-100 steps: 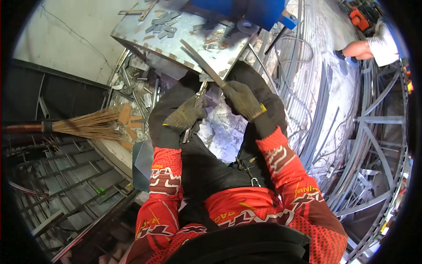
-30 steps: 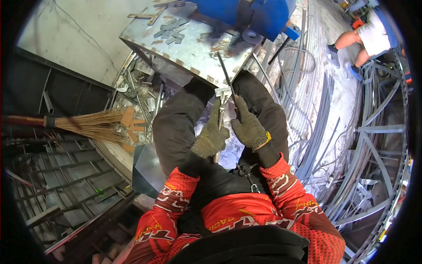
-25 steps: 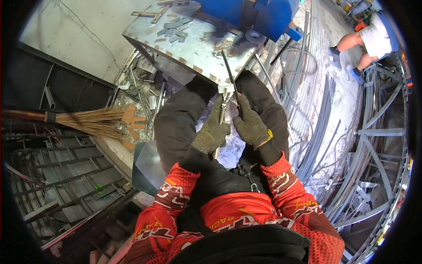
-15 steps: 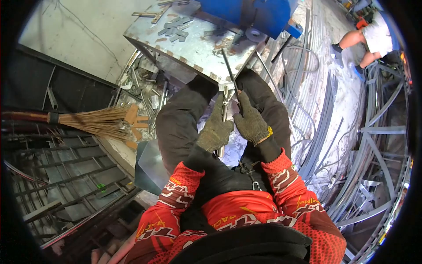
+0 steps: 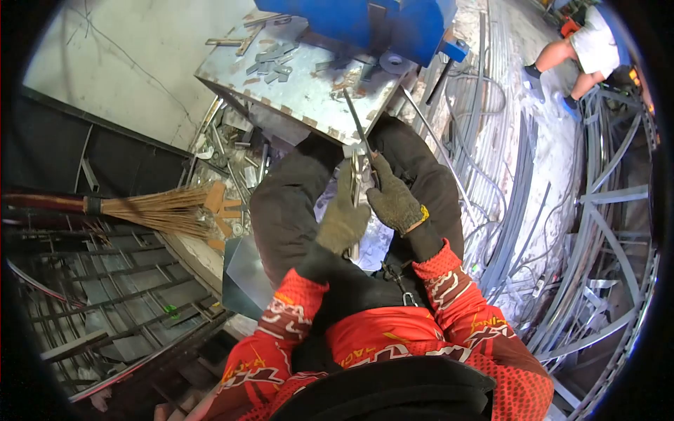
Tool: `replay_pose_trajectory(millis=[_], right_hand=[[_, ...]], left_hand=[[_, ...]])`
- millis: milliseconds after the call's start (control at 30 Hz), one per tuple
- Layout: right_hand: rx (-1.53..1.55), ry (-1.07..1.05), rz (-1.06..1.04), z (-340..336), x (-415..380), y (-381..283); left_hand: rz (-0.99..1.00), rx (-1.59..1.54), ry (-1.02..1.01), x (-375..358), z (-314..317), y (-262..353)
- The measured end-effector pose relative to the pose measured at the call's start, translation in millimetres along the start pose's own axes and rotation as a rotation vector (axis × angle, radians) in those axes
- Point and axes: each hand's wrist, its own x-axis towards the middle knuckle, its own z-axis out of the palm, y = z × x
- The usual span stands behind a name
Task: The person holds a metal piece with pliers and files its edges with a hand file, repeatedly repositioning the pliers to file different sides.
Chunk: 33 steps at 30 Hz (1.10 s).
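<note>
My gloved left hand (image 5: 344, 219) is wrapped round silver locking pliers (image 5: 355, 184), which point away from me between my knees. At their jaws, by the near corner of the metal table (image 5: 309, 105), is a small light metal piece (image 5: 350, 149). My gloved right hand (image 5: 396, 202) grips a long dark file (image 5: 357, 119) by its near end. The file slants up and left over the table corner, overlapping the small piece's edge in this view. Its handle end is hidden in my glove.
On the table lie several small metal strips (image 5: 272, 62) beside a blue machine (image 5: 393, 31) and a round disc (image 5: 394, 63). A broom (image 5: 151, 209) lies left, near metal scraps. Long metal bars (image 5: 516, 203) cover the floor to the right; a person's legs (image 5: 569, 67) show beyond.
The view has shifted slightly, so the table sits lower and further left. Both hands keep their holds; my right hand and the file have moved slightly left and towards me in the picture.
</note>
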Motion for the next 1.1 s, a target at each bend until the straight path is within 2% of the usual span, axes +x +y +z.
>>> replay_pose_trajectory(millis=[33,100,133,167,233,367,400,433,500,633,700,733,767,833,900,1033,1100], right_hand=[[0.053,-0.01,0.014,-1.2,0.2,-1.6],[0.11,-0.042,0.042,-0.9,-6.1,-4.7],[0.095,-0.04,0.043,-2.6,-6.5,-7.5],[0.078,-0.032,0.036,-4.7,-3.6,-10.5],[0.144,-0.049,0.058,-6.4,-3.7,-14.3],[0.166,-0.05,0.11,-10.4,-5.1,-26.1],[0.139,-0.064,0.15,-11.4,-6.5,-29.5],[0.144,-0.069,0.153,-7.1,-9.6,-27.5],[0.156,0.041,0.017,-0.4,-19.4,-26.4],[0.116,0.036,0.054,-2.9,-27.3,-31.8],[0.156,0.127,0.058,-2.2,-16.4,-21.5],[0.28,0.12,0.151,-1.9,-15.8,-20.8],[0.282,0.121,0.151,-0.4,-17.4,-20.9],[0.296,0.072,0.12,3.6,-27.4,-17.6],[0.322,0.112,0.067,14.9,-31.8,-15.9],[0.386,0.11,0.132,3.0,-21.7,-45.1],[0.384,0.082,0.182,-0.7,-19.9,-54.3]], left_hand=[[0.001,0.01,-0.006,1.5,3.3,-7.4],[0.19,0.059,0.112,-1.5,10.2,-24.1],[0.046,0.093,0.06,-0.4,2.7,-15.0],[0.043,0.088,0.07,8.2,2.3,-21.5],[0.195,0.079,0.145,25.8,3.9,-32.6],[0.228,0.086,0.105,6.4,3.1,-26.7],[0.296,0.05,0.108,5.1,4.6,-27.9],[0.289,0.053,0.107,6.3,3.3,-29.8],[0.265,0.063,0.133,6.2,-1.0,-25.5],[0.231,0.039,0.077,9.2,-8.2,-15.1],[0.3,-0.189,-0.023,3.8,8.1,-25.0],[0.459,-0.071,0.065,1.6,13.3,-24.8],[0.459,-0.069,0.065,3.4,12.1,-26.6],[0.194,-0.049,0.046,7.4,4.1,-18.0],[0.195,0.007,0.078,7.6,-7.3,-12.8],[0.22,-0.011,0.085,9.0,-16.1,-17.6],[0.409,0.0,0.198,14.4,-15.7,-29.4]])
